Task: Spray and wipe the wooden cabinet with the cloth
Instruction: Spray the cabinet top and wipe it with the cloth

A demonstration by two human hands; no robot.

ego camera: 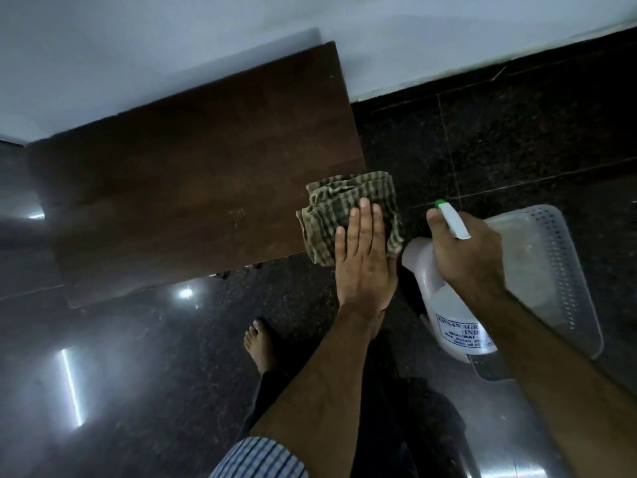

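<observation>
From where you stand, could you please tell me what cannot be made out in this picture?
Head view only:
- The spray bottle label: the right hand and forearm cover part of it, so the text reads only in fragments.
- The cabinet front: seen from above, only its top shows.
- The cloth near corner: under the flat left hand.
- The plastic basket contents: hazy through the translucent wall, partly behind the bottle.
</observation>
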